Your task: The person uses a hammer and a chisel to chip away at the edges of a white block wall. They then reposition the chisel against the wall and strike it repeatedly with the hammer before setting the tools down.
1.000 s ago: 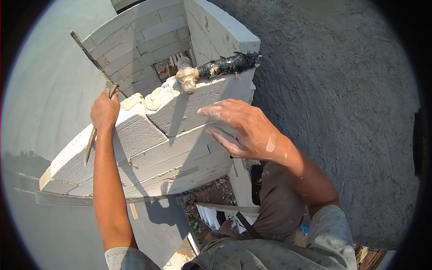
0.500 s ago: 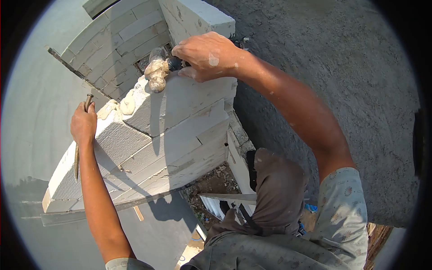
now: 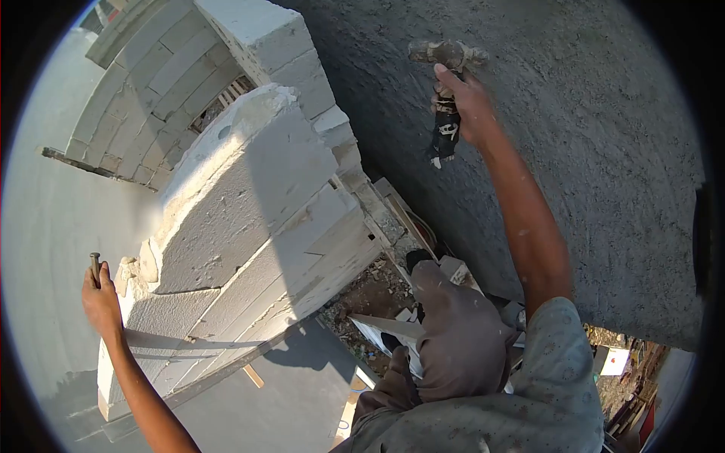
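My left hand [image 3: 102, 302] is closed round a metal chisel [image 3: 95, 266], whose head sticks up above the fingers, beside the left end of the white block wall [image 3: 249, 196]. Out to the right, away from the wall, my right hand [image 3: 470, 106] grips a hammer [image 3: 449, 54] near its head. The hammer's handle is wrapped in black and points down, and its head is crusted with pale material. A rough, broken edge [image 3: 200, 162] runs along the top of the wall, with a lump of mortar [image 3: 149, 260] near my left hand.
Another block wall [image 3: 143, 83] curves at the upper left. A rough grey cement surface [image 3: 604, 166] fills the right side. Rubble [image 3: 374, 291] lies below, near my legs [image 3: 461, 332]. Wood scraps [image 3: 642, 396] are at the lower right.
My right hand has swung the hammer off the wall top to the right. My left hand with the chisel is lower and further left in view. The view of the wall has shifted.
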A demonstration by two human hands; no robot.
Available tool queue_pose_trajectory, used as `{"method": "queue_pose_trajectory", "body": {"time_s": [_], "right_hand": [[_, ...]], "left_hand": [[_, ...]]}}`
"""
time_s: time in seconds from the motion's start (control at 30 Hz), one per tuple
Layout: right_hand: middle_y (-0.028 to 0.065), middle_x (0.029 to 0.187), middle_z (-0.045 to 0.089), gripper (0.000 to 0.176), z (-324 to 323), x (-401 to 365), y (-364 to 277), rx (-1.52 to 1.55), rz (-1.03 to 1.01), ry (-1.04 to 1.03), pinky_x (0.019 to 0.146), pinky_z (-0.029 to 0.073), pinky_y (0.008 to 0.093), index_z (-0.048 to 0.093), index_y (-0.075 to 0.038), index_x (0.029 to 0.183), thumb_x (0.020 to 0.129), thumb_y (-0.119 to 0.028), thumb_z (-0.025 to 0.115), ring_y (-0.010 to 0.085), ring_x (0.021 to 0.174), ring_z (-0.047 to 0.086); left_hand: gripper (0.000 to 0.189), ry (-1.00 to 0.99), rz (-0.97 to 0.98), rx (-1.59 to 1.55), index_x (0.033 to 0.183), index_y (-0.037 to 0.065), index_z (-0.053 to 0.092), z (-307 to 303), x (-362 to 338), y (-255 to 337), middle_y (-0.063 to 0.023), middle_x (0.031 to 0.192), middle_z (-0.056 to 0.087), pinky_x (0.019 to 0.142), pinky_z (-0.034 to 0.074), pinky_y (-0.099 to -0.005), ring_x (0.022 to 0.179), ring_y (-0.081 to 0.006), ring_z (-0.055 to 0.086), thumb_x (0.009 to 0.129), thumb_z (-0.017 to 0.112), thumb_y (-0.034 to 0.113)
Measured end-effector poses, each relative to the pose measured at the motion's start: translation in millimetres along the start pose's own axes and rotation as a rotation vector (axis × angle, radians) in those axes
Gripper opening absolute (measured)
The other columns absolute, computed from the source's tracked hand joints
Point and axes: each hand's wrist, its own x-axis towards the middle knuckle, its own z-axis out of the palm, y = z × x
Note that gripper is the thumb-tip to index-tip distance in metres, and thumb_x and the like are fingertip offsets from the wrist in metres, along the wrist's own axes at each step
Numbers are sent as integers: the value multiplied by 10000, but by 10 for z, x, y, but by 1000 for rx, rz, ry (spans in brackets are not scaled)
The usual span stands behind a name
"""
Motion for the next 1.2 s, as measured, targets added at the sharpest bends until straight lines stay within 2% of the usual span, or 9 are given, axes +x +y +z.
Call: {"method": "queue_pose_trajectory", "body": {"time_s": [0.2,0.3,0.4,0.5,0.7,0.8,0.87,0.9,1.2], "right_hand": [[155,976,658,545,-389,295,1485,-635,469,-89,785,505,413,606,48,1150,802,-344,753,262,872,647],[207,1039,645,621,-459,252,2522,-531,505,-208,698,516,363,542,94,1242,815,-309,746,243,824,645],[208,1063,643,635,-293,7,3283,-487,677,-50,707,517,371,545,114,1221,810,-323,751,246,864,645],[212,1066,643,624,-256,-203,3902,-731,750,-38,695,518,383,545,116,1218,819,-322,741,249,857,644],[192,946,639,525,-263,-235,3759,-35,981,185,643,498,399,540,111,1175,887,-315,650,242,772,626],[166,837,633,413,-136,-68,4131,-97,1023,279,551,475,402,576,75,1093,918,-299,592,221,627,591],[166,812,638,390,7,-176,3518,-173,1036,49,512,477,400,580,69,1066,911,-289,601,230,590,599],[160,773,632,373,-7,-130,4173,-570,864,-191,442,471,387,580,60,1052,904,-281,612,237,526,599],[154,717,609,335,-135,-8,3718,-14,998,75,409,471,410,560,64,1053,921,-240,613,253,482,583]], "left_hand": [[321,-55,-27,-89,1049,22,656,49,108,-187,-27,706,534,626,406,-316,654,-146,455,975,570,323],[312,-4,17,-185,1120,-14,642,100,146,-308,-29,863,627,706,443,-275,761,-113,524,987,574,260],[390,-56,16,-305,1266,-62,578,103,268,-591,-88,1097,659,880,468,-271,1002,-130,602,1001,556,224],[411,-74,74,-133,1297,-40,568,46,393,-791,-102,1173,655,965,427,-297,1090,-169,594,1002,548,245],[424,-55,267,40,1356,-38,510,-38,1342,-2622,-134,1313,604,1027,395,-315,1177,-227,574,1005,521,199],[421,-103,222,-47,1361,-40,504,-55,1387,-2763,-142,1325,594,1026,398,-316,1189,-234,568,1007,519,187],[417,-73,206,44,1361,-37,505,-68,1338,-2734,-139,1327,593,1026,398,-314,1189,-235,567,1005,522,180],[415,-98,206,27,1360,-35,507,-93,1335,-2702,-136,1326,594,1025,398,-313,1188,-235,568,1004,524,178],[406,-121,224,-15,1361,-22,515,-153,1339,-2634,-116,1328,596,1027,396,-306,1193,-225,565,983,528,124]]}}
